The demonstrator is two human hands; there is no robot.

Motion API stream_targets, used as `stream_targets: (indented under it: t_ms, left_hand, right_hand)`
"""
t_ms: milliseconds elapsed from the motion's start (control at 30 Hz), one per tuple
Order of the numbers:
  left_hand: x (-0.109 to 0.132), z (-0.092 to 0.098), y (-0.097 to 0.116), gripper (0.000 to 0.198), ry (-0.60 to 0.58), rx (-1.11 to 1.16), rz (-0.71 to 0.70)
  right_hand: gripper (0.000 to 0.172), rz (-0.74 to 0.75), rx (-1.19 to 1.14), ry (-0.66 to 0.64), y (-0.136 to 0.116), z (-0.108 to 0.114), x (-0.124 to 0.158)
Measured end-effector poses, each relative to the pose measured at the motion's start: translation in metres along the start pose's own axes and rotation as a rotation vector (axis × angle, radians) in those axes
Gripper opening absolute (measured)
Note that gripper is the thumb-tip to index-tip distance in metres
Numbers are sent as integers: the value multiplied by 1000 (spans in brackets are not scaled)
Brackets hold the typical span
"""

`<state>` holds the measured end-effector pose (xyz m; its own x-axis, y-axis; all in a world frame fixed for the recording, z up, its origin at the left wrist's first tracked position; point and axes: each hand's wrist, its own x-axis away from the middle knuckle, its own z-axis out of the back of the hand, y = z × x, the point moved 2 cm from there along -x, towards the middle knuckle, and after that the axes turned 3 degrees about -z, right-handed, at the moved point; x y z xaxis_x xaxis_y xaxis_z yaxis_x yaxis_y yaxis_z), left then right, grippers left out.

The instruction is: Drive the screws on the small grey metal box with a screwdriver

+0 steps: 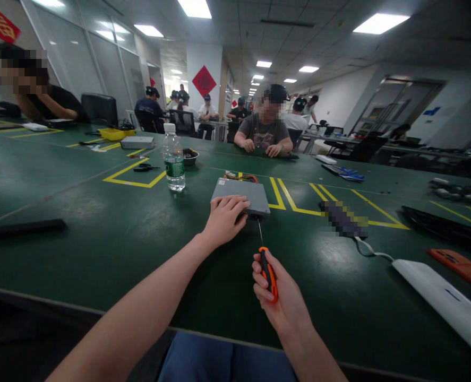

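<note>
A grey metal box (245,191) with colored wires (243,178) at its far side lies on the green table (139,265). My left hand (228,215) rests on the box's near left part, its fingers over the top and the thumb at the near edge. In my right hand (273,281) is a screwdriver (267,273) with an orange and black handle. Its thin shaft points away from me, and the tip is at the near side of the box, by a dark socket. Whether the tip sits in a screw is too small to tell.
A water bottle (174,164) stands left of the box, with a bowl (190,156) behind it. To the right lie a white device (438,302) with a cable and an orange phone (462,268). A person (265,127) sits across the table.
</note>
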<state>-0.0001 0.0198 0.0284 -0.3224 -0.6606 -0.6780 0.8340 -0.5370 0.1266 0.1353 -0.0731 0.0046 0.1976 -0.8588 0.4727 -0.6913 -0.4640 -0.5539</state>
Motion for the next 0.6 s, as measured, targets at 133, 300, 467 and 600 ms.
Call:
stream_targets:
  t_ms: [133, 300, 467, 600]
  left_hand:
    - [0, 0, 1, 26, -3, 4, -1]
    - [0, 1, 0, 27, -7, 5, 5]
    - [0, 2, 0, 28, -15, 6, 5]
    - [0, 1, 0, 26, -6, 6, 7]
  right_hand:
    - [19, 36, 9, 10, -7, 7, 4]
    - [17, 48, 15, 3, -8, 8, 4]
    - [14, 75, 1, 17, -5, 7, 1]
    - [12, 174, 4, 57, -4, 8, 0]
